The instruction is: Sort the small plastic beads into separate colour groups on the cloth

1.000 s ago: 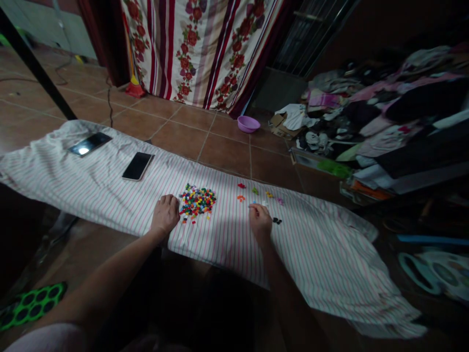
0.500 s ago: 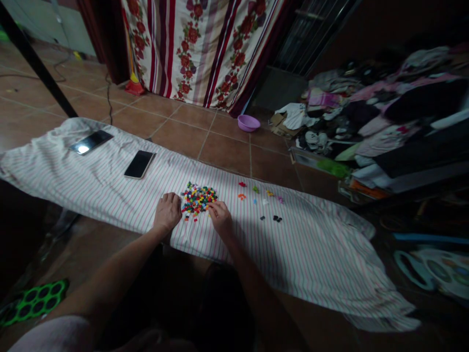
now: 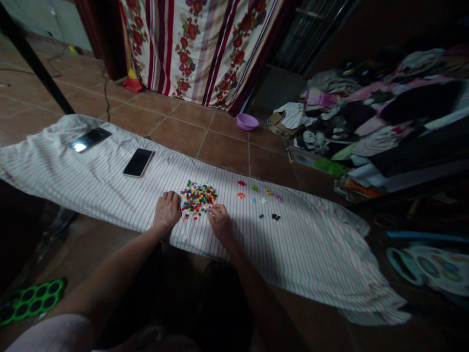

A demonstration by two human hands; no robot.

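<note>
A pile of small multicoloured plastic pieces [image 3: 200, 195], like tiny building bricks, lies on a striped cloth [image 3: 304, 254]. My left hand [image 3: 167, 210] rests on the cloth against the pile's left edge, fingers forward and apparently holding nothing. At the pile's lower right edge, my right hand [image 3: 221, 222] has thumb and forefinger together on a small light blue piece. To the right sit small groups sorted by colour: red pieces [image 3: 241, 183], green pieces [image 3: 254, 187], yellow pieces [image 3: 268, 191], orange pieces [image 3: 241, 195], a blue piece [image 3: 254, 200], pink pieces [image 3: 279, 198] and black pieces [image 3: 275, 216].
Two dark-screened devices, a phone [image 3: 138, 162] and a larger one [image 3: 89, 140], lie on the cloth's left part. Beyond are a purple basin [image 3: 247, 122] on the tiled floor, a flowered curtain [image 3: 205, 49] and a heap of clothes [image 3: 366, 107].
My right hand has shifted slightly down at the pile's edge, and a light blue piece now shows at its fingertips. My left hand stays in place. The view has moved slightly.
</note>
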